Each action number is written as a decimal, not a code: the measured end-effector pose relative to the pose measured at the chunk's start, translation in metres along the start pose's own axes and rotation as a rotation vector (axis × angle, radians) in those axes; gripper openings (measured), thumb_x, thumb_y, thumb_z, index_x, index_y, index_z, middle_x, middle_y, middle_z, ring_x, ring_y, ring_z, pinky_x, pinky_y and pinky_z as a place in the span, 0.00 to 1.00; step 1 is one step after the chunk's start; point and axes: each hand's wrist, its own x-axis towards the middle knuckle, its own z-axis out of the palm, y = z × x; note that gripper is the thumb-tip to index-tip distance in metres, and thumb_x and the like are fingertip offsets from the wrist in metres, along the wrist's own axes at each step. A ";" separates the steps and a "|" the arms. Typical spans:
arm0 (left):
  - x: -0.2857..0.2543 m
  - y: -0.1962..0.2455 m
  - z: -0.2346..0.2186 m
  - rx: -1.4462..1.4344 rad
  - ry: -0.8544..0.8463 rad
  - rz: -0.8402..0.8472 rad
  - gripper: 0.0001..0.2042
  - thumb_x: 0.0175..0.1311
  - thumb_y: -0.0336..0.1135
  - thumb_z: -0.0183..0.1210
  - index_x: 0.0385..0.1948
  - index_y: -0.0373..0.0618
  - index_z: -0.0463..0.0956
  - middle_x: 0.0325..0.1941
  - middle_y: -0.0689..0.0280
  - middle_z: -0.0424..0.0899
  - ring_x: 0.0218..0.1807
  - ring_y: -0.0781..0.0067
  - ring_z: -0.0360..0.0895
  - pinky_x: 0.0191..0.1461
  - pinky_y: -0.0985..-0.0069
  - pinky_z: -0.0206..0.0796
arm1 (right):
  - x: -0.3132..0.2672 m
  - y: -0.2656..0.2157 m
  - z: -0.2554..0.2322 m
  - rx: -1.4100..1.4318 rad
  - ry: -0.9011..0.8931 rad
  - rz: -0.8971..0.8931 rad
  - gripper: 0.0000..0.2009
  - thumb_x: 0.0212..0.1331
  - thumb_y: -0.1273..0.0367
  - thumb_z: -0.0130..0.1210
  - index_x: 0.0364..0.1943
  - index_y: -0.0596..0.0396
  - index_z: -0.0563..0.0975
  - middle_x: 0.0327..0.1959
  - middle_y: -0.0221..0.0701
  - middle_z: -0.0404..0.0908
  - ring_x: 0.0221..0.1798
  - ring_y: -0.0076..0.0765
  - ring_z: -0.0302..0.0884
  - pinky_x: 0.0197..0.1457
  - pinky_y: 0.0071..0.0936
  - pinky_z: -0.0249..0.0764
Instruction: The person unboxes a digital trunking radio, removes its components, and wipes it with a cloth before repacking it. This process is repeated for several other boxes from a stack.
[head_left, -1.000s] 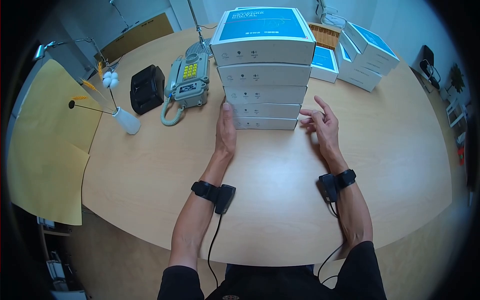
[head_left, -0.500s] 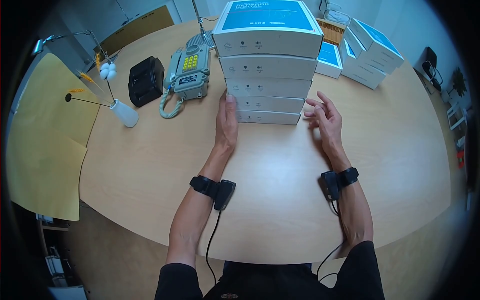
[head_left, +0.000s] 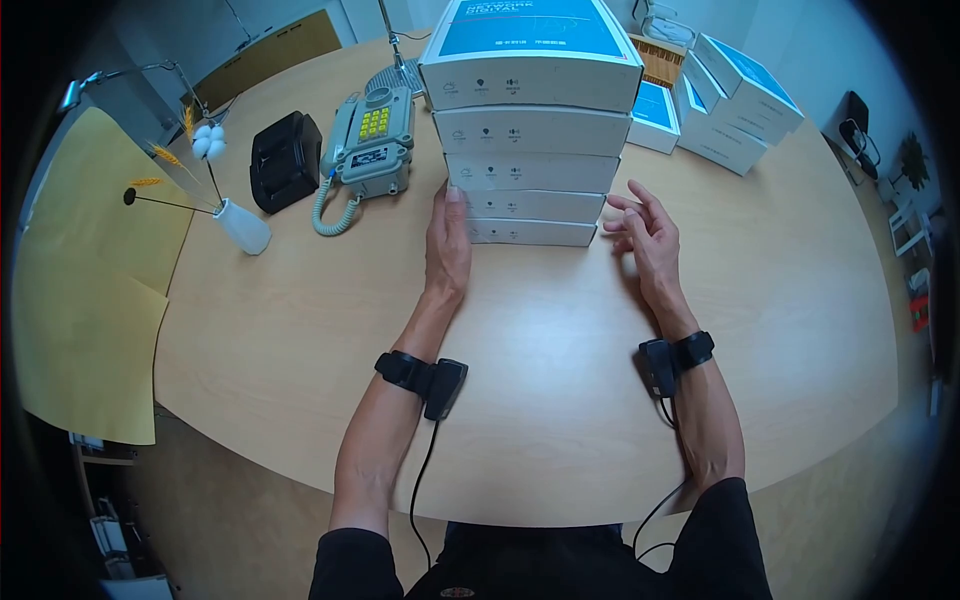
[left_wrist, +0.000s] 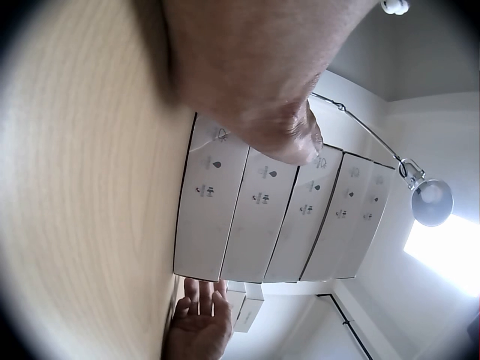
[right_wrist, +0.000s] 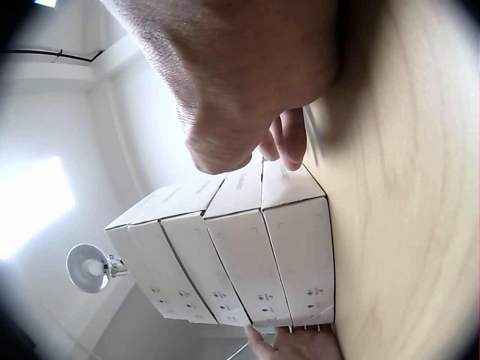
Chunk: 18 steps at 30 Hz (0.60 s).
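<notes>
A tall stack of several white cardboard boxes (head_left: 535, 135) stands on the wooden table, the topmost with a blue printed lid (head_left: 530, 28). My left hand (head_left: 448, 245) lies along the left side of the lower boxes, its thumb extended up at the front corner; its other fingers are mostly hidden. On the opposite side is my right hand (head_left: 652, 245), fingers loosely bent by the lower boxes' right side. In the right wrist view, the fingertips of the right hand (right_wrist: 240, 82) overlap the side of the lowest boxes (right_wrist: 300, 247).
Left of the stack are a grey-green corded telephone (head_left: 375, 145), a black holder (head_left: 285, 160) and a white vase (head_left: 243, 227) with dried stems. Behind, to the right, more white boxes (head_left: 735, 115) are piled beside a brown slatted item (head_left: 660, 63). A lamp base (head_left: 397, 77) stands at the back.
The head view has shifted slightly, so the stack and table sit a little higher in it. Both hands keep nearly the same places beside the stack.
</notes>
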 end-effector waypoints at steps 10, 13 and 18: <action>0.002 -0.004 0.002 -0.001 0.034 0.049 0.34 0.82 0.59 0.34 0.67 0.32 0.65 0.68 0.54 0.73 0.71 0.62 0.65 0.77 0.70 0.50 | 0.002 0.000 0.000 0.003 -0.009 -0.001 0.23 0.75 0.71 0.47 0.72 0.59 0.66 0.58 0.41 0.82 0.44 0.25 0.85 0.38 0.19 0.80; 0.001 -0.002 0.001 0.014 0.018 0.020 0.34 0.82 0.59 0.35 0.67 0.33 0.66 0.67 0.54 0.74 0.70 0.62 0.66 0.76 0.70 0.50 | 0.001 0.000 0.000 -0.001 -0.014 -0.013 0.23 0.74 0.71 0.47 0.72 0.59 0.66 0.58 0.40 0.82 0.44 0.25 0.85 0.38 0.19 0.80; -0.001 0.003 0.004 0.000 0.030 0.035 0.33 0.82 0.58 0.35 0.66 0.33 0.67 0.65 0.54 0.74 0.68 0.62 0.67 0.75 0.69 0.51 | 0.001 0.001 -0.001 -0.004 -0.019 -0.003 0.23 0.74 0.71 0.47 0.71 0.59 0.67 0.58 0.40 0.82 0.44 0.25 0.85 0.38 0.19 0.79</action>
